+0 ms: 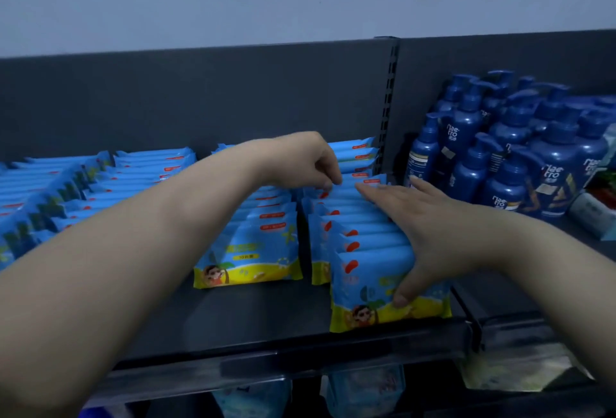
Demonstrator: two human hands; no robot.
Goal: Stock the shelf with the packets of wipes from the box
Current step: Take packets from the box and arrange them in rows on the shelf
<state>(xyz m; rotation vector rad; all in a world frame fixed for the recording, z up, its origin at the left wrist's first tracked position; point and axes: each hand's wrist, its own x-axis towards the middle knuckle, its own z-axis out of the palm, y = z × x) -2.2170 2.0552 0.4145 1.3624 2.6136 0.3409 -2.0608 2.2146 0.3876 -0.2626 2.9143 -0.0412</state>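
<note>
Blue packets of wipes stand in rows on the dark shelf. The rightmost row runs front to back, and its front packet shows a yellow band and a cartoon figure. My right hand lies across the top of this row, fingers straight, thumb pressing the front packet's face. My left hand reaches over to the back of the same row, its fingertips curled down onto the top edge of a packet there. A second row stands just to the left. The box is out of view.
More wipe rows fill the shelf's left side. Several dark blue pump bottles stand to the right, past the slotted upright post. A clear price rail runs along the shelf front, with other packets on the level below.
</note>
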